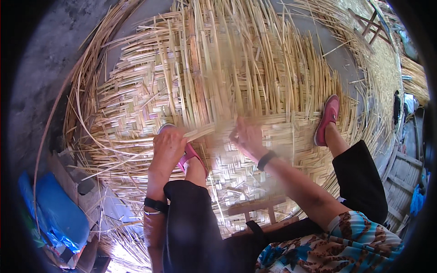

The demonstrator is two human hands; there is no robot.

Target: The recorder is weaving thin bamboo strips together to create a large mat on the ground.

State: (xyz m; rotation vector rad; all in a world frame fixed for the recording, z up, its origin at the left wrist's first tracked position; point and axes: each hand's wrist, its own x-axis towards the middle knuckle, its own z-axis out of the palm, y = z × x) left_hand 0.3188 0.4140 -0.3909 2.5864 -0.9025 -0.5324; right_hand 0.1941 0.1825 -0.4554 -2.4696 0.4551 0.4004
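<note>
A large woven mat of pale split cane (132, 86) spreads under me, long loose strips (195, 68) standing out across its upper half. My left hand (169, 143) is closed on a flat strip (202, 131) that runs rightward toward the middle, just over my left foot. My right hand (246, 139), blurred, reaches into the strips at the centre with its fingers bent; I cannot tell whether they hold one. My pink shoes (327, 118) rest on the mat, one either side of my hands.
Blue plastic sheeting (61, 211) and boards (68, 177) lie at lower left, beside a grey surface (50, 82). A small wooden frame (368, 25) stands at upper right, near cane bundles (414, 82). A slatted piece (400, 182) lies at the right. A wooden seat (255, 204) is beneath me.
</note>
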